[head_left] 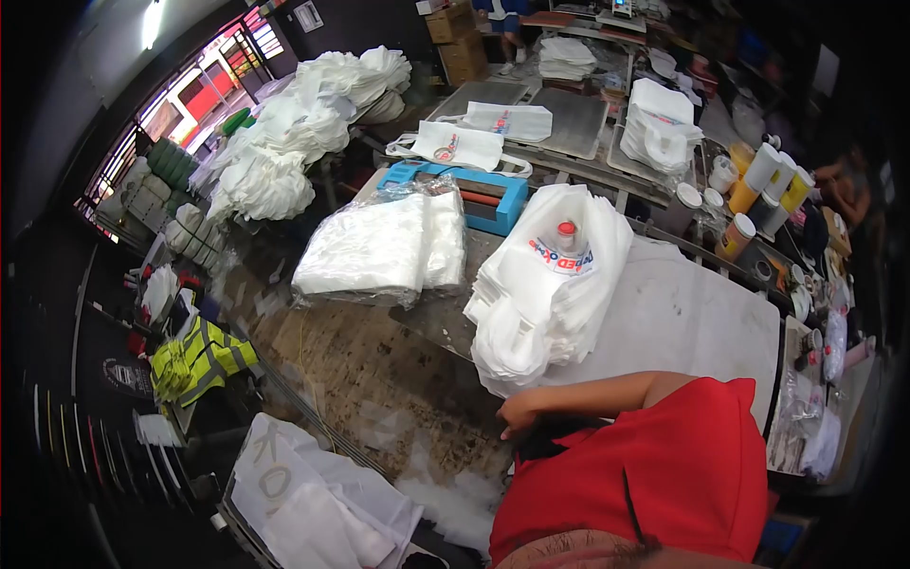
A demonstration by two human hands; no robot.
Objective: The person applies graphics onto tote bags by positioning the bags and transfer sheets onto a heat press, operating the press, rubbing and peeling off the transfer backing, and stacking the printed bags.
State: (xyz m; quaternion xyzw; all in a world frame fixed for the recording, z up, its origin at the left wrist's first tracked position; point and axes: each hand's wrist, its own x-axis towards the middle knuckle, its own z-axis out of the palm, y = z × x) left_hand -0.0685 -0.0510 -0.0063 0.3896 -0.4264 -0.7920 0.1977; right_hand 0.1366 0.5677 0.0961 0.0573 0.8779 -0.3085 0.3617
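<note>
My right hand point(517, 415) is in front of my red top, below the near end of a stack of white bags. Its fingers are curled, and nothing shows in them; the palm faces away from me. The hand is apart from the stack. The white bags point(588, 313) lie in a thick pile on the table, with blue and red print on the top one. A clear bottle with a red cap point(566, 230) rests on that print. My left hand is out of view.
Plastic-wrapped white bundles point(365, 247) lie beside a blue-framed device point(488, 194). Printed bags point(460, 147) are on the table behind. A large white heap point(284, 128) stands at the left. Ink containers point(758, 180) line the right. White sheets point(313, 493) lie at lower left.
</note>
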